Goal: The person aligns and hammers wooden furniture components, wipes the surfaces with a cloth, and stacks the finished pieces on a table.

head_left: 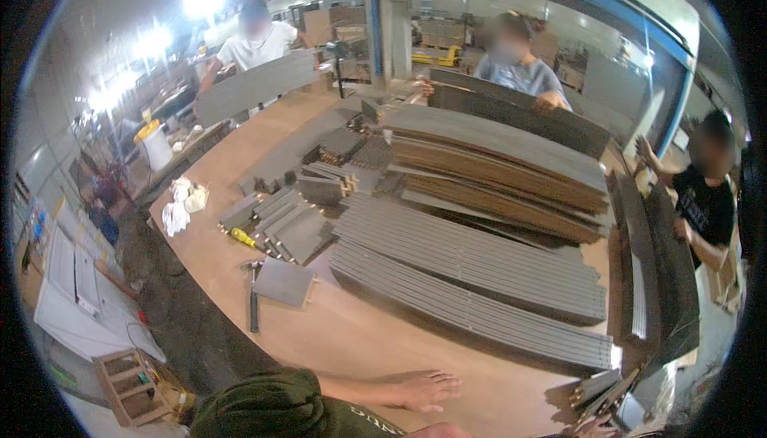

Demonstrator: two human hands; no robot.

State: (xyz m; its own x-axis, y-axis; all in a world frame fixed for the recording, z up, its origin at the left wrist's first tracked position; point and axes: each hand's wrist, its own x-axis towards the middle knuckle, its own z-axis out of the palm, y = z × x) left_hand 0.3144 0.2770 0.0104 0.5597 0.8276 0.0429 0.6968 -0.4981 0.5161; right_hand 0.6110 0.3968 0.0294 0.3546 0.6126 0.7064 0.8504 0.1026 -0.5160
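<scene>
My left hand (430,391) lies flat on the brown tabletop (343,348), palm down with its fingers stretched out and nothing in it. At the lower right edge only part of my right hand (598,427) shows, beside a small pile of grey pieces (595,388); whether it grips one is unclear. Beyond my left hand lie long stacks of grey ribbed boards (471,302). A claw hammer (254,298) rests next to a small grey panel (284,281). Farther off, a yellow-handled screwdriver (243,237) lies by several short grey pieces (292,222) with wooden dowels.
Across the table one person holds a grey panel (260,86), another a dark board (519,110). A third person stands at the right by upright dark boards (667,270). Pale gloves (184,205) lie on the left edge. A wooden crate (132,388) is at the lower left.
</scene>
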